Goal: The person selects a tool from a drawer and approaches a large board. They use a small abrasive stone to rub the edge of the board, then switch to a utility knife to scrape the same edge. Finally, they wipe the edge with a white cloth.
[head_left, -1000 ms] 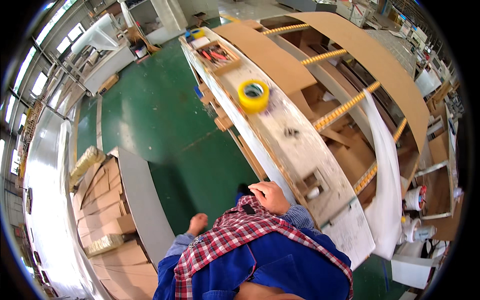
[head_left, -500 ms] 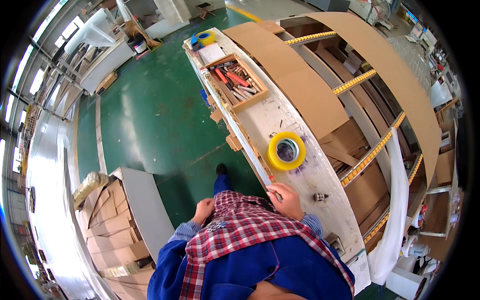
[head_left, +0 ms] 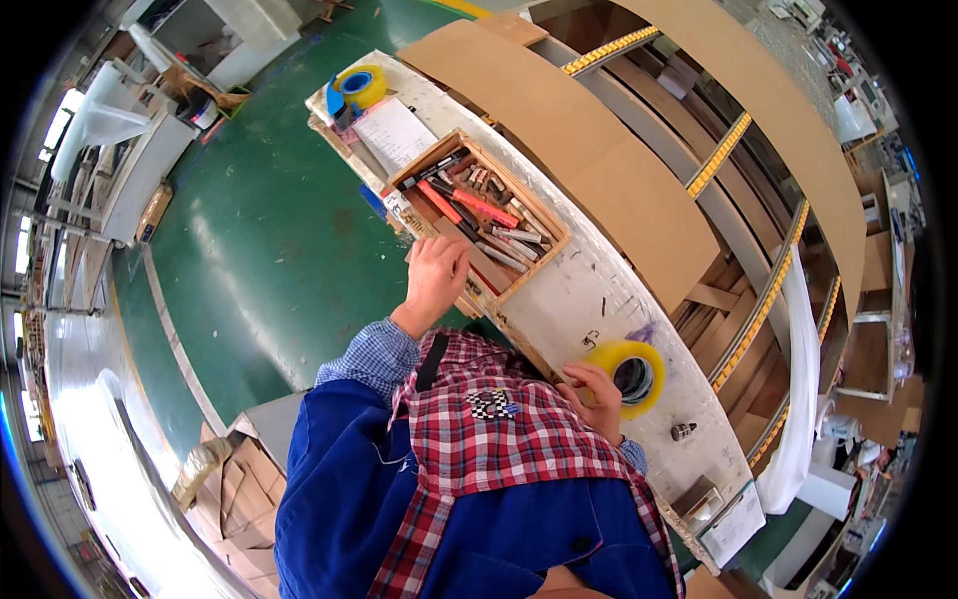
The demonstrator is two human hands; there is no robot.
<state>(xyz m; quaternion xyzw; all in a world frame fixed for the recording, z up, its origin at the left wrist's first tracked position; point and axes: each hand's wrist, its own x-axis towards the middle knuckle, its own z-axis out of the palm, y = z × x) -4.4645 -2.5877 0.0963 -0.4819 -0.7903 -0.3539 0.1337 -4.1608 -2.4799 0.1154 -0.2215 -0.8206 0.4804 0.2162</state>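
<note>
My left hand [head_left: 435,272] is at the near side of a wooden box [head_left: 557,240] of red and black markers and worn sticks. Its fingers are curled; what they hold, if anything, is hidden. My right hand [head_left: 597,397] rests by the bench edge beside a large yellow tape roll [head_left: 647,355], fingers bent, their contents unclear. A small dark bottle [head_left: 684,431] stands below the roll on the white bench [head_left: 589,290]. Beyond the box lie a white paper pad [head_left: 392,130], a smaller tape roll [head_left: 366,84] and a blue tool [head_left: 337,100].
Right of the bench, cardboard sheets [head_left: 559,120] cover part of a frame with yellow-topped rails [head_left: 718,155], draped with white foam sheet [head_left: 798,399]. At lower left is a stack of cardboard [head_left: 235,489]. Green floor [head_left: 239,290] runs left of the bench.
I have moved forward along the bench. My left hand has risen from my waist to the box, and my right hand stays by the bench edge, now beside the tape roll.
</note>
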